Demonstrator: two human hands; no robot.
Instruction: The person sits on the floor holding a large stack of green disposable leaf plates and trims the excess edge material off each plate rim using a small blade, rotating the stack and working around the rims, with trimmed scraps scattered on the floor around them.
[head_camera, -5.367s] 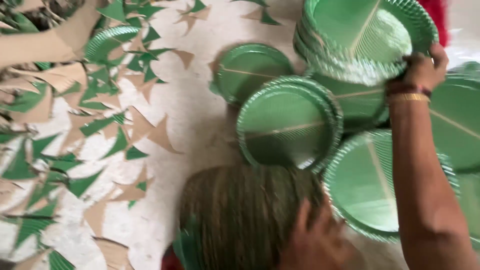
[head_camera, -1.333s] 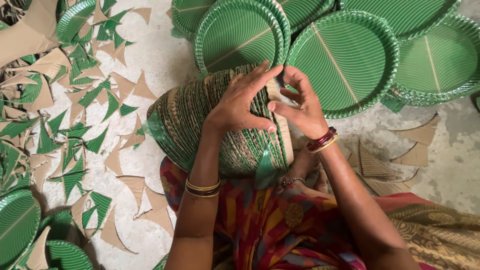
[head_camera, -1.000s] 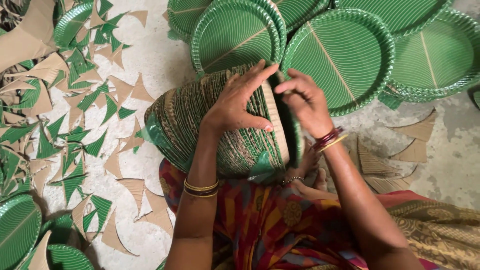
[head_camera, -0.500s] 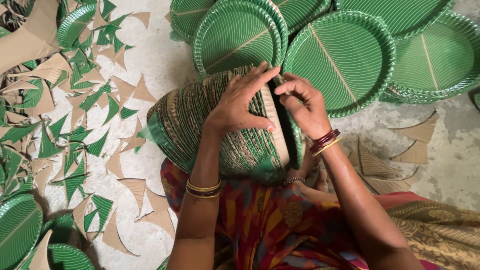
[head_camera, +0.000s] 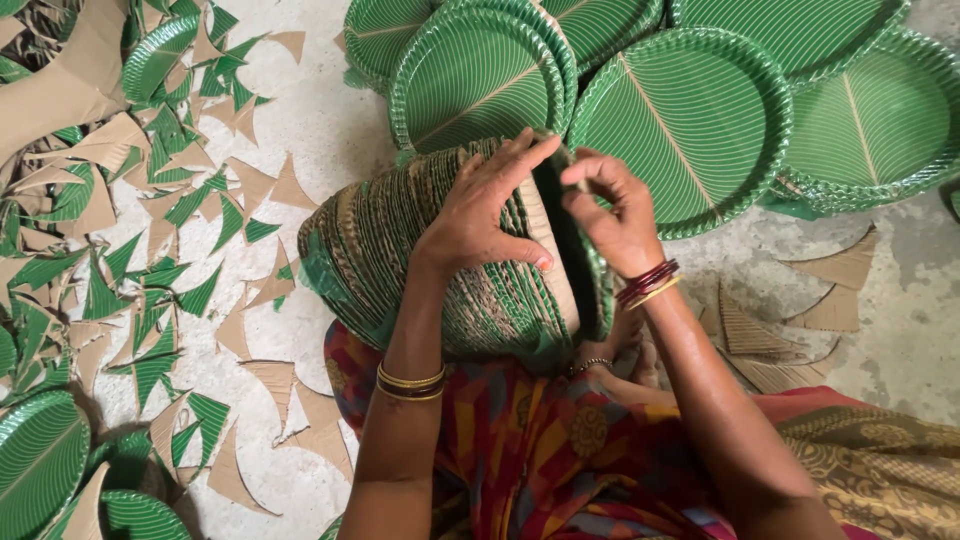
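Note:
A thick stack of green paper plates (head_camera: 380, 250) lies on its side across my lap, brown backs and ribbed rims showing. My left hand (head_camera: 480, 215) rests on top of the stack, fingers spread over the rims and thumb pressed on the last brown plate back. My right hand (head_camera: 615, 215) pinches the rim of the end plate (head_camera: 590, 280) at the stack's right, tilting it a little away from the others. Both wrists wear bangles.
Several green leaf-patterned plates (head_camera: 690, 110) lie face up on the concrete floor ahead. Green and brown cardboard offcuts (head_camera: 150, 230) litter the left side. More plates (head_camera: 40, 470) sit at the lower left. Brown scraps (head_camera: 820, 290) lie on the right.
My right hand has shifted its pinch on the end plate's rim, and a gap has opened between it and the stack. My left hand has stayed on top.

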